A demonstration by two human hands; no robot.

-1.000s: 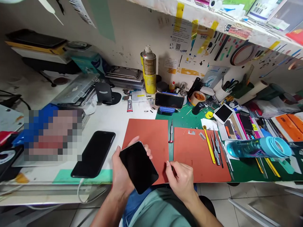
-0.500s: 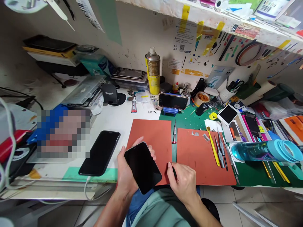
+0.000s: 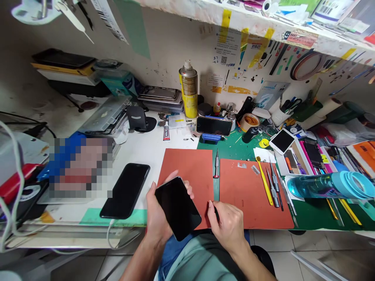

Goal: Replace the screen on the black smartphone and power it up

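Slight rightward drift of the whole view since the frame one second ago; both hands keep their pose over the near edge of the bench (image 3: 140,146). Clock centre = held phone, 12 toward the wall.

Left hand (image 3: 158,214): fingers wrapped round the black phone (image 3: 178,210), thumb along one edge, fingertips showing at the far edge. Phone is tilted, screen up and dark, over the near edge of the left red-brown mat (image 3: 190,164).

Right hand (image 3: 228,220), just past 3 o'clock, apart from phone: fingers curled in, thumb near index finger. Dark patch between them; cannot tell whether anything is gripped.

Between 9 and 10 o'clock: second phone (image 3: 125,191), flat, white cable (image 3: 108,234) at its near end. Between 1 and 2: screwdriver (image 3: 216,164), upright in view, between the two mats. Between 2 and 3: yellow brush (image 3: 264,181). 12 o'clock: spray can (image 3: 189,93).
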